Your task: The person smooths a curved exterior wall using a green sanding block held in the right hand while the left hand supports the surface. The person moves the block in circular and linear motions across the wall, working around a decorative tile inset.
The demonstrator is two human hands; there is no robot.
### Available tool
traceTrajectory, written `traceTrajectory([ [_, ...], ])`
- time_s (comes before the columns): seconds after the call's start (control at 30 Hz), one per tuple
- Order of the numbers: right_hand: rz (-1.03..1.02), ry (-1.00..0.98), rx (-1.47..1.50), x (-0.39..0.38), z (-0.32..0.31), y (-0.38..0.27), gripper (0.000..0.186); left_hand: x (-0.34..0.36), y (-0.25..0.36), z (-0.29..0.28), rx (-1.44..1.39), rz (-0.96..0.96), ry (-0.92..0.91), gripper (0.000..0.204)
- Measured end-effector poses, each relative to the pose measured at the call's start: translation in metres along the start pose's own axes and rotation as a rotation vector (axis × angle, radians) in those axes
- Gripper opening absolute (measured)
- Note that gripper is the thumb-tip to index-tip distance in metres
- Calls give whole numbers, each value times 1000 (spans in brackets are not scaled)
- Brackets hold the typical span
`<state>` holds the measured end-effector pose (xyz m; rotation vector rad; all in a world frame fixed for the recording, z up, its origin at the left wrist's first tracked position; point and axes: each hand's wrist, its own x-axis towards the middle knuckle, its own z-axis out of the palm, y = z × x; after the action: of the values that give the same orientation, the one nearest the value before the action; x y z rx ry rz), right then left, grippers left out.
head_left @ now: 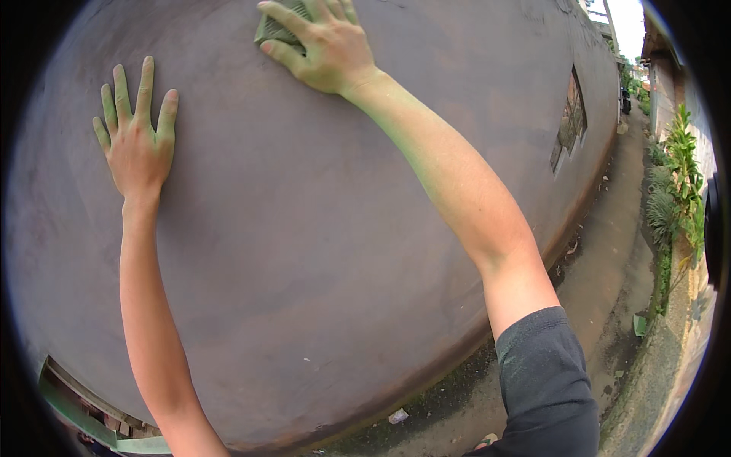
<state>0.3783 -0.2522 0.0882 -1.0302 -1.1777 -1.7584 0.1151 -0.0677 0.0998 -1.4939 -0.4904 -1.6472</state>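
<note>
A smooth grey-brown wall fills most of the head view. My left hand lies flat against it at the upper left, fingers spread and nothing held. Higher and nearer the middle, my right hand grips a green ridged pad and presses it to the wall. Its thumb and fingers lie over the pad, and the fingertips are partly cut off by the top edge. A greenish tint shows on both hands and along my right forearm.
At right, a narrow path runs along the wall's foot, with green plants on its far side. A small window opening is set in the wall. Litter lies at the base. A green frame stands at lower left.
</note>
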Motion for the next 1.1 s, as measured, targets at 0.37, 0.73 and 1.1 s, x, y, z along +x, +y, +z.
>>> traceTrajectory([
  [0.37, 497, -26, -285, -8, -65, 121, 67, 17, 177, -2, -157, 216, -54, 63],
  [0.73, 864, -64, -373, -23, -133, 236, 72, 38, 227, 11, -138, 177, 18, 63],
  [1.1, 118, -260, -97, -65, -103, 183, 65, 44, 222, 8, -210, 177, 63, 55],
])
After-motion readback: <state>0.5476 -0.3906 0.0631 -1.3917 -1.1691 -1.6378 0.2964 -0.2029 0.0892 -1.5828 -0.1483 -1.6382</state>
